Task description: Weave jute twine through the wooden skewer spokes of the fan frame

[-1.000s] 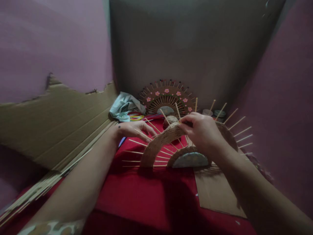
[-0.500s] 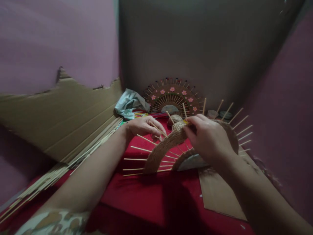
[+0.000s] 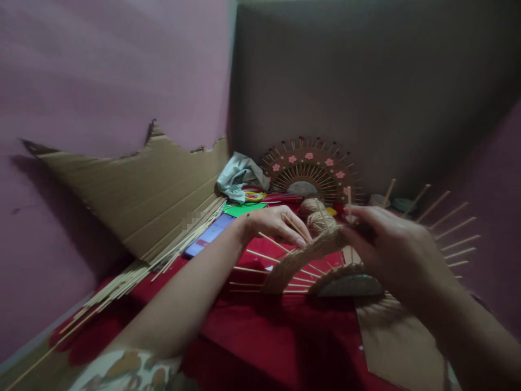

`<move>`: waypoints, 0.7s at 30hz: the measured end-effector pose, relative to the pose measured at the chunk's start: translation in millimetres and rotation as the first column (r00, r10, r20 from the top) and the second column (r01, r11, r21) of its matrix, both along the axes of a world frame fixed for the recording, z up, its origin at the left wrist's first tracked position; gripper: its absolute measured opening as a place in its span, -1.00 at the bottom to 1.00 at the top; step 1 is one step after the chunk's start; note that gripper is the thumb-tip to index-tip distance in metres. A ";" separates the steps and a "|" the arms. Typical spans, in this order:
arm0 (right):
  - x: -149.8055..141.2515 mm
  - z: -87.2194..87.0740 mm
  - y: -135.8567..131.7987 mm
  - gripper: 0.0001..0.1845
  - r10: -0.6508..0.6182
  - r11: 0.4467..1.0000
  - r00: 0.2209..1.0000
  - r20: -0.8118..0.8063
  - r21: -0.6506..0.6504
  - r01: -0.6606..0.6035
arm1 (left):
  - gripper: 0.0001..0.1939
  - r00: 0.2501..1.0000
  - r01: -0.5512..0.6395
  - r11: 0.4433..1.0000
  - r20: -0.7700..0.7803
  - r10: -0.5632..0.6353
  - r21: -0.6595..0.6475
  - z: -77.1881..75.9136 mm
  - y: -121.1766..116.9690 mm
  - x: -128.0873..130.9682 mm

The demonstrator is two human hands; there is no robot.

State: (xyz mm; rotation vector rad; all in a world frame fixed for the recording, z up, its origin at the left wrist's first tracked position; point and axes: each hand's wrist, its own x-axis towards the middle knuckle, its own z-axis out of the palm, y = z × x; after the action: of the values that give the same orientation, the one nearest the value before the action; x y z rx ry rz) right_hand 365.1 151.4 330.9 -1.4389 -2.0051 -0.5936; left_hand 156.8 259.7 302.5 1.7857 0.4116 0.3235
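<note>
A half-round fan frame (image 3: 280, 272) stands in front of me, its arched band wrapped in twine and thin wooden sticks radiating out past it. My left hand (image 3: 280, 225) closes on the band's outer edge at the left, thumb and fingers among the sticks. At the top right of the arch, my right hand (image 3: 396, 252) has its fingers bent round the band close to an upright stick (image 3: 349, 202); its fingertips are partly hidden. Balls of jute twine (image 3: 321, 221) lie just behind the band. A smaller grey half-disc (image 3: 350, 285) forms the frame's centre.
A finished fan with pink flowers (image 3: 309, 156) leans at the back wall. Left are a bundle of loose sticks (image 3: 118, 282), a phone (image 3: 209, 236), a torn cardboard sheet (image 3: 134, 190) and a pale cloth (image 3: 242, 176). Flat cardboard (image 3: 396, 336) lies on the red cloth (image 3: 280, 331).
The view has swung left, so everything sits further right and the phone and green sheet now show. Both hands stay at the fan frame, which looks slightly lower.
</note>
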 end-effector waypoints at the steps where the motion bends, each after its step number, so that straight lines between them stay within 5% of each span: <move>1: 1.9 -0.9 -0.1 -0.73 0.013 1.000 1.000 0.004 0.007 -0.013 | -0.72 1.000 0.007 1.000 -0.003 -0.007 0.021 0.2 0.0 -0.1; 7: 7.1 1.5 -1.9 -0.72 0.049 0.996 0.996 0.079 0.077 -0.055 | -0.75 0.998 0.001 1.000 0.063 -0.001 0.007 -2.6 -7.4 0.1; 11: -4.9 4.6 -18.1 -0.69 -0.022 0.941 0.993 0.118 0.338 -0.019 | -0.67 0.993 0.009 0.996 0.120 0.002 -0.089 -7.5 -13.1 -0.6; 13: -15.5 2.1 -25.9 -0.74 0.091 0.898 0.976 0.196 0.408 -0.166 | -0.65 0.990 0.016 0.996 0.141 -0.003 -0.093 -9.3 -13.3 -0.8; 16: -31.8 -5.9 -27.8 -0.76 0.328 0.886 0.909 0.257 0.251 -0.390 | -0.63 0.987 0.056 0.995 0.158 -0.043 -0.080 -11.4 -11.9 -0.5; 21: -41.4 -20.3 -13.8 -0.76 0.327 0.930 0.927 0.185 0.112 -0.351 | -0.65 0.989 0.058 0.991 0.140 -0.041 -0.118 -15.2 -9.8 -0.1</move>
State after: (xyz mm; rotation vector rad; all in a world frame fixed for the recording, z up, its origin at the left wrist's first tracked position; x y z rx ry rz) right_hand 323.7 137.6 310.6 -0.9517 -2.2236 -0.7025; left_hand 156.7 249.9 287.4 1.6411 0.2829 0.3758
